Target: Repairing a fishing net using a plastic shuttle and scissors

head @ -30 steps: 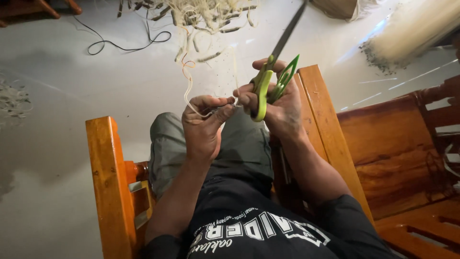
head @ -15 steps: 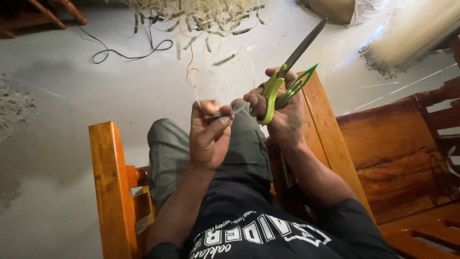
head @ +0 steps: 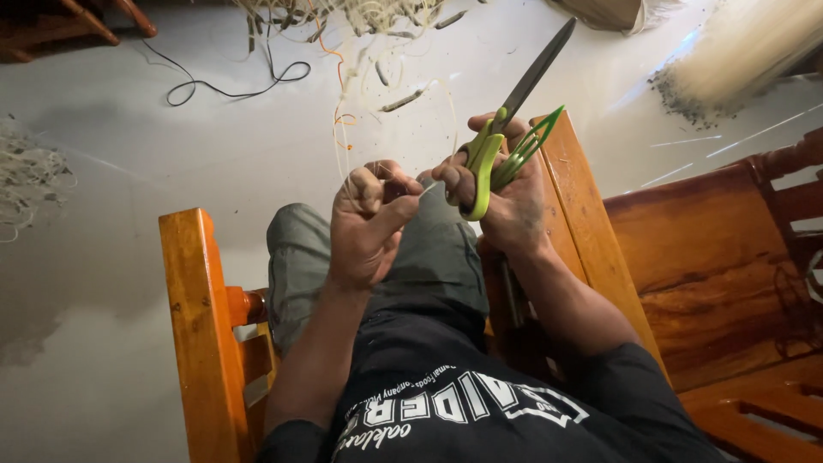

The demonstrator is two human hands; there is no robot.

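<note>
My left hand (head: pixel 369 223) has closed in, pinching the pale strand (head: pixel 343 146) toward my right hand (head: pixel 506 201) (scissors (head: pixel 497 141) gripped, blades at one o'clock).

Pale concrete floor (head: pixel 171 171) with a black cable (head: pixel 231 86) and scattered fibre scraps (head: pixel 34 171). Orange wooden chair arms (head: pixel 201 343); polished wooden bench (head: pixel 711 257) alongside.

The scissors (head: pixel 493 154) in the right hand (head: pixel 506 201) have bright lime-green handles and dark grey blades. The strands (head: pixel 347 141) rising from the left hand (head: pixel 369 223) are pale cream with one orange thread. The chair (head: pixel 197 326) arms are glossy orange-brown wood; the bench (head: pixel 711 257) at right is a darker reddish brown. The trousers (head: pixel 300 257) are grey-green, the shirt (head: pixel 480 411) black with white lettering. The floor (head: pixel 129 171) is pale grey, crossed far left by a black cable (head: pixel 223 86).
</note>
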